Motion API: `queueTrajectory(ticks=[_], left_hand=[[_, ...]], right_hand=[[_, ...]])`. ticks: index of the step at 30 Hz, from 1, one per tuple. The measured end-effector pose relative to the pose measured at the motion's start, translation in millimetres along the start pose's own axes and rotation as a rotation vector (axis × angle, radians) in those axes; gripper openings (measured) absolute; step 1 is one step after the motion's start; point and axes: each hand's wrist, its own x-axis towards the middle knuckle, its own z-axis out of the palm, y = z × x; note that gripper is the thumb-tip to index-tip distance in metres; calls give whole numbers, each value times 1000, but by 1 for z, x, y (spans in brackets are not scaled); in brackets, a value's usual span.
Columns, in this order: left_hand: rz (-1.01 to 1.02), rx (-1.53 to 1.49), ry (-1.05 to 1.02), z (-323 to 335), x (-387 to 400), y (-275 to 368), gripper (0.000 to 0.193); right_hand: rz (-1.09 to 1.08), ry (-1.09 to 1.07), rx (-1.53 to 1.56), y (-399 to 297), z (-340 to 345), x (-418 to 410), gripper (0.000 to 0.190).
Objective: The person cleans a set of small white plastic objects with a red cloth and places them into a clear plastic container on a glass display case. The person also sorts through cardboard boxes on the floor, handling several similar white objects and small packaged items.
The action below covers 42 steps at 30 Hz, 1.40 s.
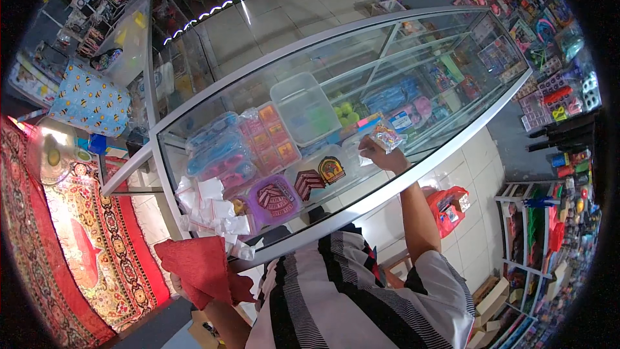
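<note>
My left hand (178,287) holds a red cloth (198,266) at the counter's near left corner, and the cloth covers most of its fingers. Over the glass top of the display counter (334,219), my right hand (382,156) grips a small clear plastic packet (386,136) with tiny multicoloured pieces inside. A whitish piece of plastic shows under that hand; whether it is held is unclear. Small white plastic bags (213,206) lie heaped on the left end of the glass. Beside them are a purple container (273,201) of embroidered patches, a chevron patch (309,183) and a round-topped patch (332,169).
Through the glass show a translucent plastic box (305,106), orange-and-pink boxes (273,135) and green balls (346,114). A red plastic bag (448,211) rests on the tiled floor to the right. Shelves (525,232) of goods line the right side; a patterned red carpet (97,247) lies left.
</note>
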Motion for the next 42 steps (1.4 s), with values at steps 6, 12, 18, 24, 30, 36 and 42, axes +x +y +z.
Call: queueTrajectory(ticks=[6,12,18,24,30,36,42], left_hand=[[9,49,0,0,1,-4,29],[31,102,20,-2,0,-4,27],[49,167,31,1,2,-6,26],[143,422,104,8,2,-8,25],[332,910,221,35,-2,2,24],[436,1159,251,59,10,8,24],[-99,338,53,-71,38,-36,26]], right_hand=[[-9,-155,-145,25,14,6,25],[76,-89,-214,17,20,0,34],[-67,60,-235,25,20,-5,29],[-67,319,-446,-13,14,-46,21],[41,-133,-500,-49,7,-129,31],[118,-740,-295,-151,-1,-138,39],[-448,-488,-14,-272,20,-88,17]])
